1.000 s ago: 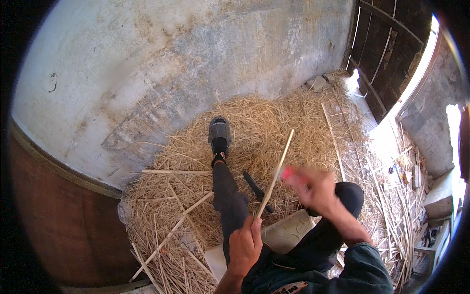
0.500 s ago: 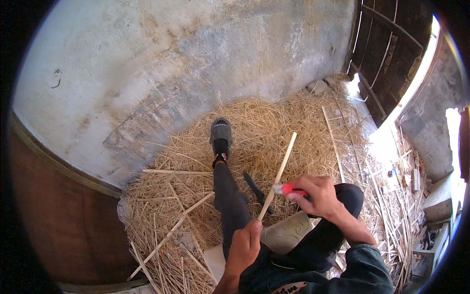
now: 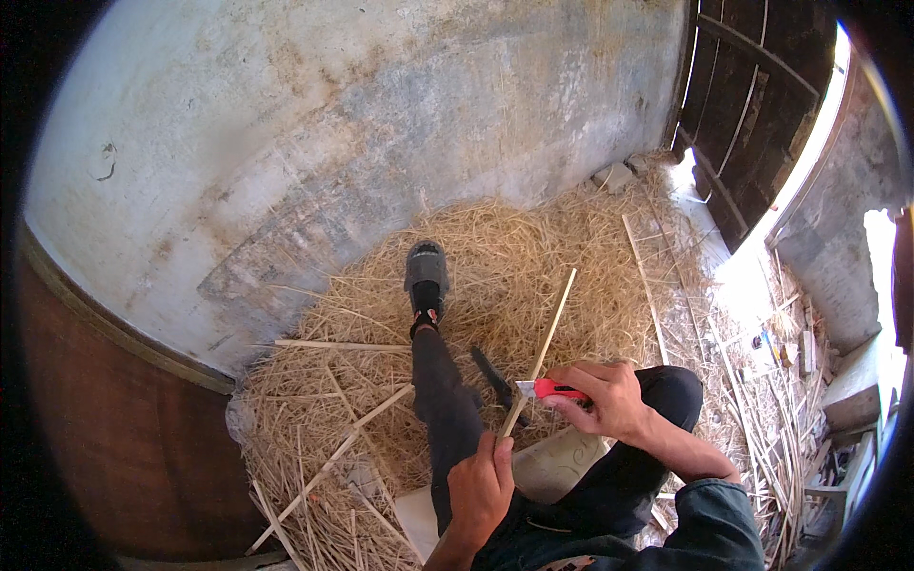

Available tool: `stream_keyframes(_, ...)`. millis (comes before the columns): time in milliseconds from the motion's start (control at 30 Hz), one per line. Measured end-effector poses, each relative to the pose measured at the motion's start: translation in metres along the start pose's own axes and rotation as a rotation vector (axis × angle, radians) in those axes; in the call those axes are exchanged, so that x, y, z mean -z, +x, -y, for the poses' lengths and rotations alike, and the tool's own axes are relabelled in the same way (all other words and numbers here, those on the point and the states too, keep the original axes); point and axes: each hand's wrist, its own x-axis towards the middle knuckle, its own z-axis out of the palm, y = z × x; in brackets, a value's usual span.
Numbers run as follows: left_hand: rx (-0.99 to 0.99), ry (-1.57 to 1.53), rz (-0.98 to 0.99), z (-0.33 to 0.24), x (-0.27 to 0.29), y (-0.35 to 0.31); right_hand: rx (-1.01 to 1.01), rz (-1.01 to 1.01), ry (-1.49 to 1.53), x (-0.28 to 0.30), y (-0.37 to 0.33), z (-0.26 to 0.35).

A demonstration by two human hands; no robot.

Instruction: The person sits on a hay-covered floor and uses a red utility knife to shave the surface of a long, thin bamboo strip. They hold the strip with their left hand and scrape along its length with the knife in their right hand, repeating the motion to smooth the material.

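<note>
- My left hand is closed around the near end of a slim pale stick, thumb along it, presumably to keep it from twisting.
- The stick slants up and away from that fist, its far end free beyond both hands, which seems to leave its length clear for the blade.
- My right hand grips a red cutter, its blade set across the stick just beyond my left hand; I judge the sideways hold gives control over a thin cut.
- Below my right hand, a pale patterned sheet lies by my bent right leg, perhaps shielding my clothes.
- Past the blade, a long dark object lies on the straw, maybe put there to be within reach; I cannot tell its kind.
- Loose strips lie left of my left hand.
</note>
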Motion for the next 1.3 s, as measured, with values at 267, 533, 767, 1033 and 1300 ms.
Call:
stream_keyframes(267, 0.045, -0.01, 0.068, 0.017, -0.001, -0.012, -0.184, -0.215, -0.175, 0.02, 0.03, -0.049)
stream_keyframes(533, 0.101, -0.336, 0.156, 0.033, 0.007, -0.034, -0.433, -0.179, -0.147, 0.07, 0.052, -0.063)
stream_keyframes(767, 0.271, -0.721, 0.267, 0.04, 0.009, -0.002, -0.015, 0.005, 0.067, 0.016, 0.024, -0.022)
stream_keyframes(1033, 0.099, -0.466, 0.144, 0.015, 0.006, 0.004, 0.106, 0.03, -0.042, -0.011, 0.012, 0.003)
stream_keyframes(1300, 0.113, -0.436, 0.141, 0.016, 0.001, 0.001, 0.088, -0.023, -0.07, -0.011, 0.011, 0.002)
